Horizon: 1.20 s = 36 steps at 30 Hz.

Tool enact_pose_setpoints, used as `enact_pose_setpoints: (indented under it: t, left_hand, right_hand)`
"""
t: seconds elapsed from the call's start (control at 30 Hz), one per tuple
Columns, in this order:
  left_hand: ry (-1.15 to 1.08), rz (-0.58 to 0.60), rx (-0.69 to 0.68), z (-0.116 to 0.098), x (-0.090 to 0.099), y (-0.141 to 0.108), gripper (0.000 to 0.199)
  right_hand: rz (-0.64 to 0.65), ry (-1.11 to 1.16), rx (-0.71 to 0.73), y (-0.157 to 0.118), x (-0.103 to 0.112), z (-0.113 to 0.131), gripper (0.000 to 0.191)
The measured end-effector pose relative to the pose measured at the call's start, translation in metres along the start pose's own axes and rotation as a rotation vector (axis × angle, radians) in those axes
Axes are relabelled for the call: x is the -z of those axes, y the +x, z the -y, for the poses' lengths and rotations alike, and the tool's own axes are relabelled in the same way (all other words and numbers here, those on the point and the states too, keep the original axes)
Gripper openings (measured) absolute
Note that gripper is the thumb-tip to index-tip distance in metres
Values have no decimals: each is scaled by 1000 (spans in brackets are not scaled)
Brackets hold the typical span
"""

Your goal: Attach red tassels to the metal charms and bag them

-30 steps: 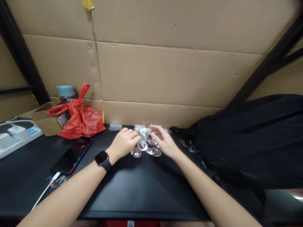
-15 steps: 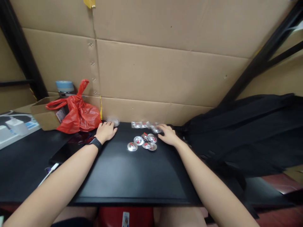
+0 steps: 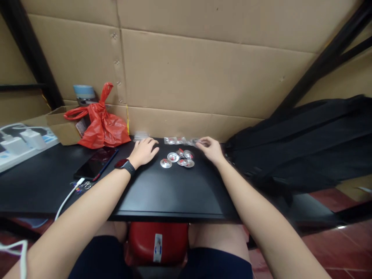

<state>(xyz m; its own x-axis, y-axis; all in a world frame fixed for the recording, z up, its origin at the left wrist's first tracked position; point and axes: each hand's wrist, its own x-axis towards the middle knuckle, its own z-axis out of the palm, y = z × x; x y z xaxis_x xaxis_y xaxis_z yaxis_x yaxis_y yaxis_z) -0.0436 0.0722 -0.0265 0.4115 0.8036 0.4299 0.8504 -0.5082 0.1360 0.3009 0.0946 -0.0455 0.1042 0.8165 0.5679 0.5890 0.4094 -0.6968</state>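
Far left, power strip (image 3: 11, 162) is sitting by the box (image 3: 65, 130) and red bag (image 3: 103, 130); phone (image 3: 95, 163) is lying in front, white cable (image 3: 65, 201) ending at its near end, so probably parked there for cable reach. Clear sleeves (image 3: 141, 135) are lying at the back, just behind the left hand (image 3: 144, 150). That hand is resting palm down on the counter (image 3: 174, 193), fingers loosely spread, no hold showing; likely just bracing. Loose discs (image 3: 173, 157) are lying between the hands, some overlapping, red marks showing; central spot is presumably for reach by either side. Wrapped discs (image 3: 174, 140) are lying behind them along the wall, probably to leave the front free. Right hand (image 3: 212, 150) is touching a wrapped disc (image 3: 194, 142) at that row's right end, thumb and fingers part-curled, nearly together; can't tell if they're pinching it. Black bag (image 3: 305, 143) is filling the far right.
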Motion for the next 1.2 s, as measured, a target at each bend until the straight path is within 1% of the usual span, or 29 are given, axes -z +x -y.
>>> enact_pose_setpoints:
  t: [0.03, 0.1, 0.2, 0.3, 0.43, 0.57, 0.6, 0.7, 0.77, 0.97, 1.1, 1.2]
  left_hand:
    - [-50, -1, 4, -4, -1, 0, 37]
    - [-123, 1, -9, -8, -2, 1, 36]
    - [-161, 2, -40, -10, -3, 1, 34]
    - [-185, -5, -10, -8, -2, 2, 32]
    - [-205, -13, 23, -3, -1, 3, 31]
    - [-207, -7, 13, -1, -5, 4, 30]
    - [-206, -4, 10, -1, -6, 4, 30]
    - [-199, 5, 0, -1, -6, 3, 30]
    - [-191, 14, 0, -1, -6, 3, 30]
    - [-175, 21, 1, -1, -5, 2, 31]
    - [-174, -21, -103, -6, 0, 1, 34]
    - [-131, -90, -193, -16, 9, -2, 46]
  right_hand:
    - [-19, 84, -14, -1, -1, 6, 39]
    - [11, 194, -36, -3, -5, 20, 43]
    - [115, 223, -26, -8, -11, 39, 39]
    - [120, 238, -24, -11, -15, 52, 34]
    - [109, 303, -51, -13, -14, 60, 32]
    - [123, 292, -88, -13, -11, 61, 30]
    - [131, 270, -73, -13, -10, 61, 29]
    - [151, 162, 43, -13, -9, 61, 26]
    - [132, 122, 87, -13, -7, 63, 28]
    - [30, 119, 122, -14, -5, 72, 37]
    - [-99, 225, 105, -13, -5, 77, 39]
    - [-171, 273, 93, -12, -7, 79, 41]
